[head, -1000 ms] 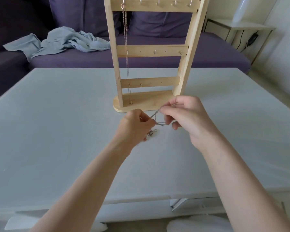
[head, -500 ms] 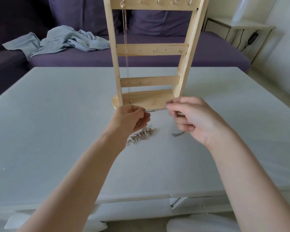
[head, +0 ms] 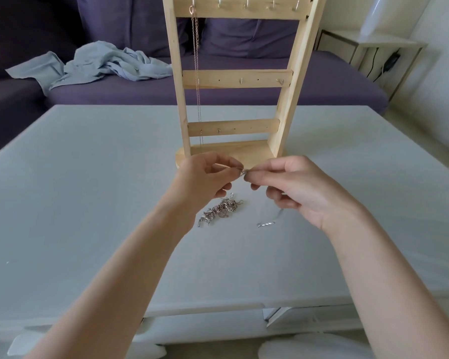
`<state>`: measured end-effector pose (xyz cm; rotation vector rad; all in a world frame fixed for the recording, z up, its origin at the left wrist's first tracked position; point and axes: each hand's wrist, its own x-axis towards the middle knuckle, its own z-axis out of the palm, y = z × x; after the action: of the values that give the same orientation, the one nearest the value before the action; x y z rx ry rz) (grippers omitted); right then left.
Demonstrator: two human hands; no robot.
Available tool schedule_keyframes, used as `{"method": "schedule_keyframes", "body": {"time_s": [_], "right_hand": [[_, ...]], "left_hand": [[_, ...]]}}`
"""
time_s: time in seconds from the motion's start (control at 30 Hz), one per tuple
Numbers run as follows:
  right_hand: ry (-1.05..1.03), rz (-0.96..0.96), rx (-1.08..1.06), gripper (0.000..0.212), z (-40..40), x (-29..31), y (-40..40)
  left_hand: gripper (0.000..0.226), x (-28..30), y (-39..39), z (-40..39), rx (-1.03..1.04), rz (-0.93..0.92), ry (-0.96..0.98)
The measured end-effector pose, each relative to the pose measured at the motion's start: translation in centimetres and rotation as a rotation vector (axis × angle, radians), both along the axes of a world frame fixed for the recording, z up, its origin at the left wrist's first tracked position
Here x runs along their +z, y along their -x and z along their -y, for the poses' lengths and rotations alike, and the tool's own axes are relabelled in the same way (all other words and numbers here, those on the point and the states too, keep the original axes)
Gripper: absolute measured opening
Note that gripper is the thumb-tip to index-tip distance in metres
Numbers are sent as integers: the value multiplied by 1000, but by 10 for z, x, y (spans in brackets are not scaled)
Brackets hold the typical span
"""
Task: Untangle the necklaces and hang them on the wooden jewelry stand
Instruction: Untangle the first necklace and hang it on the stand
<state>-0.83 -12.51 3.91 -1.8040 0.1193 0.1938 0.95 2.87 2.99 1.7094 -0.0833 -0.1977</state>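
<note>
Both hands meet just in front of the wooden stand [head: 240, 81], the left hand [head: 205, 181] and the right hand [head: 293, 187] each pinching a short stretch of thin silver chain [head: 244, 172] between thumb and fingertips. Below them a tangled heap of necklaces [head: 222, 209] and a loose chain end [head: 266, 224] lie on the pale table [head: 88, 177]. A rose-coloured necklace [head: 197, 73] hangs from the stand's top left hook; behind are a purple sofa [head: 322, 81] and a crumpled blue shirt [head: 101, 63].
</note>
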Motion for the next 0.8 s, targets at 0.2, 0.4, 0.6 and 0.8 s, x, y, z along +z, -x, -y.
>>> {"method": "schedule_keyframes", "body": {"time_s": [0.2,0.4,0.6,0.8], "right_hand": [[-24,23,-30,6,2,3,1],[-50,18,-68,11,7,3,-1],[52,-35,-2,10,8,0,-2],[70,-33,40,4,6,1,-1]], "left_hand": [[12,-2,-2,-2,-12,26,-135],[8,1,-3,-5,-50,-111,9],[7,0,-5,-5,29,-85,-63],[8,0,-6,-4,47,-68,-64]]}}
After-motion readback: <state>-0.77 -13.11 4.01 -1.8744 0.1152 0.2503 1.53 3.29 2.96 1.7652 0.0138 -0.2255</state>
